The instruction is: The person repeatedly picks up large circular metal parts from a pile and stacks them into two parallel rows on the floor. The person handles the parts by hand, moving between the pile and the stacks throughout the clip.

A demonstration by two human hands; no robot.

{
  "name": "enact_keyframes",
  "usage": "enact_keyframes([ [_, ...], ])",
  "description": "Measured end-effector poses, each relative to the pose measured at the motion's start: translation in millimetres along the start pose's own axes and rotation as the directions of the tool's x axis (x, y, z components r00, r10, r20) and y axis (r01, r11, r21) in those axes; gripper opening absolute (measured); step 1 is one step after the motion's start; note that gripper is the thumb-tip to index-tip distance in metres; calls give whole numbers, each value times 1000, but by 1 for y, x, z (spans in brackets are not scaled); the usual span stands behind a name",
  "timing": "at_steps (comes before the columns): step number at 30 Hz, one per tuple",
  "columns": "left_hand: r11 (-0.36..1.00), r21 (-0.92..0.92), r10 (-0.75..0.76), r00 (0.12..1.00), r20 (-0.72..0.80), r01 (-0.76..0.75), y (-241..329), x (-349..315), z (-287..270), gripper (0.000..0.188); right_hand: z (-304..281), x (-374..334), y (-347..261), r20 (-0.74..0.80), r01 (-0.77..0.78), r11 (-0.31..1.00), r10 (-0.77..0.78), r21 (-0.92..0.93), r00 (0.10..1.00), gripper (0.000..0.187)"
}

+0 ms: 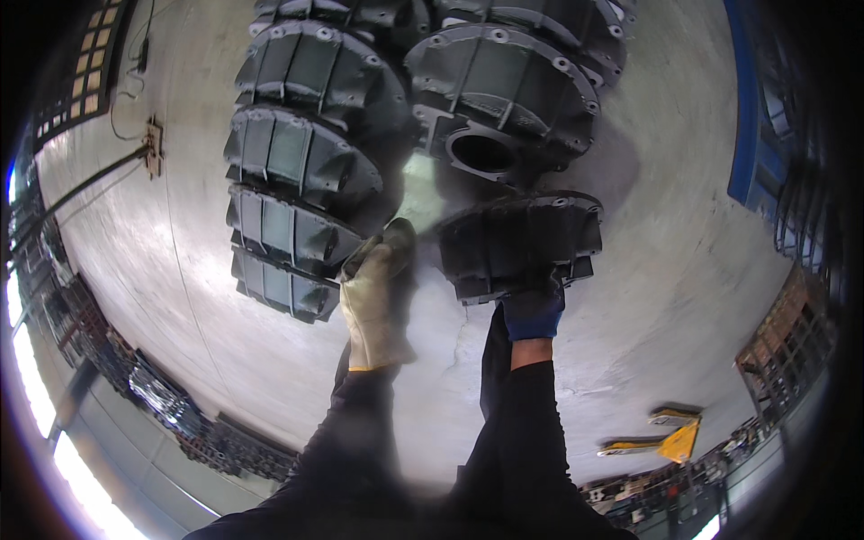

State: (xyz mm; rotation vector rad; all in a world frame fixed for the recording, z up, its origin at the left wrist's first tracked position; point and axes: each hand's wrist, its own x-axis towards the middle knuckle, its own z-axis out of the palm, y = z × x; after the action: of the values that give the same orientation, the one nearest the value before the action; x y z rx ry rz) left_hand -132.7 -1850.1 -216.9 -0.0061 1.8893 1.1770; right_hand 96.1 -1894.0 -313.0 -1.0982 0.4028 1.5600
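A black cast-metal bell housing (522, 247), ribbed and with bolt holes along its curved rim, is at the near end of the right row. My right hand (534, 313), in a dark blue glove, is closed on its near edge; the fingertips are hidden behind the metal. My left hand (373, 297), in a cream glove with dark fingers, is at the right end of the nearest housings (288, 225) of the left row. Its fingers blend into the dark metal, so whether they grip cannot be made out. Another housing (486, 135) beyond shows a round opening.
Two rows of similar black housings (319, 72) run away from me on the grey concrete floor (675, 297). A yellow pallet jack (679, 441) stands at the lower right. Blue framing (745, 108) edges the right side, and a dark pole (90, 184) with a base plate is at left.
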Motion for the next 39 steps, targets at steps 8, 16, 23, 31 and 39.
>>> enact_keyframes([
  [8,849,-402,-372,928,8,343,-22,49,-43,16,18,40,38,201,309,582,-243,-753,949,40],
  [16,824,-298,-495,868,34,482,3,59,-57,26,88,57,79,19,-73,993,75,-90,997,51],
  [23,772,-288,-563,820,107,567,9,69,-51,25,82,78,97,213,75,900,20,-430,977,57],
  [31,754,-264,-579,798,166,602,5,73,-45,25,66,70,102,116,-58,994,69,-94,991,54],
  [39,766,-324,-524,832,184,555,-1,76,-43,25,75,84,97,-12,-177,984,177,1,984,53],
])
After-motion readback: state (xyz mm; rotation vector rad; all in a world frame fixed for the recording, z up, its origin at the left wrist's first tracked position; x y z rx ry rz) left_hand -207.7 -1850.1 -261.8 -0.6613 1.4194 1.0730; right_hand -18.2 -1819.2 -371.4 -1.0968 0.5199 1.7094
